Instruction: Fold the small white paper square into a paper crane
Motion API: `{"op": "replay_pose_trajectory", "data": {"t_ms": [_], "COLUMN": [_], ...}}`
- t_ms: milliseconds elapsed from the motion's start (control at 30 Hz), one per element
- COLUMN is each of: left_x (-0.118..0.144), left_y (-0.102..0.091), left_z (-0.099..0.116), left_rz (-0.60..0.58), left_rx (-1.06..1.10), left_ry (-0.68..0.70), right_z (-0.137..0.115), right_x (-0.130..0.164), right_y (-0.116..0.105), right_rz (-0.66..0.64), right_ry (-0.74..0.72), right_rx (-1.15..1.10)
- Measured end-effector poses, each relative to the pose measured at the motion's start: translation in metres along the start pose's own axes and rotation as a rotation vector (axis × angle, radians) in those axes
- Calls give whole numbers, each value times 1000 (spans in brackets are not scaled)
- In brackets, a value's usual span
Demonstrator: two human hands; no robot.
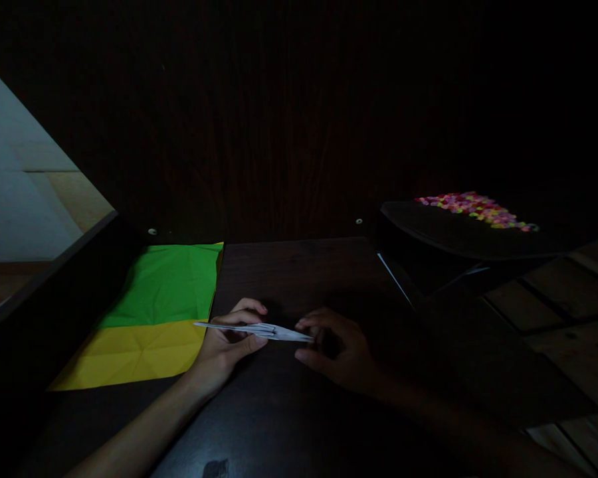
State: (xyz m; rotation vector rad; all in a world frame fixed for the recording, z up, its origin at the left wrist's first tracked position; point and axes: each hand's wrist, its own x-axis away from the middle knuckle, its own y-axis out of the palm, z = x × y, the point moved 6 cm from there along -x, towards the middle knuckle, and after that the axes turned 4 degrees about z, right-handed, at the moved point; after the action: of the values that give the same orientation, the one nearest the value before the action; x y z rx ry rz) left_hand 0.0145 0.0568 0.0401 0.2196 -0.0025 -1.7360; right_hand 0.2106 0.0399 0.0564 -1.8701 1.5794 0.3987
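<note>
A folded white paper piece, long and thin with layered folds in the middle, is seen almost edge-on above the dark table. My left hand pinches it, thumb on the near side and fingers behind. The paper's left tip reaches over that hand toward the coloured paper. Around its right tip, my right hand has thumb and forefinger apart, with the point between them; whether a finger touches it is hard to see in the dim light. Left of my hands lies creased green paper with a creased yellow part along its near side.
A dark upright panel rises behind the table. At the right, a raised dark surface carries a pile of small pink, red and yellow pieces. A dark side board edges the left. Slatted wood shows lower right.
</note>
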Motion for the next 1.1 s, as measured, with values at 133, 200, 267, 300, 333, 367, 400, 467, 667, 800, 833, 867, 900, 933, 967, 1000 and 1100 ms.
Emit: {"op": "replay_pose_trajectory", "data": {"t_ms": [133,200,267,300,333,367,400,467,667,800,833,867,900,933,967,1000,1100], "left_x": [0,0,0,0,1,2,3,5,6,6,6,7,7,7,8,8,10], "left_y": [2,2,2,2,2,3,3,5,10,20,23,24,25,26,27,27,28], "left_z": [3,3,1,0,-2,-5,-8,-15,-18,-10,-10,-9,-9,-9,-10,-10,-11], "left_rz": [-29,-39,-37,-31,-27,-31,-39,-57,-51,-159,-181,-196,-209,-214,-216,-217,-223], "left_rx": [-30,-44,-57,-55,-49,-36,-18,3,-13,19,20,16,10,2,-6,-13,-22], "left_ry": [15,12,-7,-20,-39,-68,-104,-195,-288,-293,-306,-316,-323,-325,-324,-321,-326], "right_z": [-3,-5,-6,-6,-5,-5,-4,-4,3,17,20,23,25,26,27,28,28], "right_x": [1,2,3,3,3,3,3,2,3,7,8,9,9,10,9,9,7], "right_y": [2,2,3,4,4,4,4,4,8,15,17,19,20,21,21,22,21], "right_rz": [-17,-8,-4,-6,-9,-10,-10,-16,-117,-128,-125,-119,-114,-112,-113,-113,-120], "right_ry": [-59,-90,-98,-91,-81,-70,-62,-50,98,315,366,410,444,469,485,494,508], "right_rx": [-21,-6,16,25,31,32,27,6,-123,-347,-406,-453,-487,-510,-525,-536,-538]}}
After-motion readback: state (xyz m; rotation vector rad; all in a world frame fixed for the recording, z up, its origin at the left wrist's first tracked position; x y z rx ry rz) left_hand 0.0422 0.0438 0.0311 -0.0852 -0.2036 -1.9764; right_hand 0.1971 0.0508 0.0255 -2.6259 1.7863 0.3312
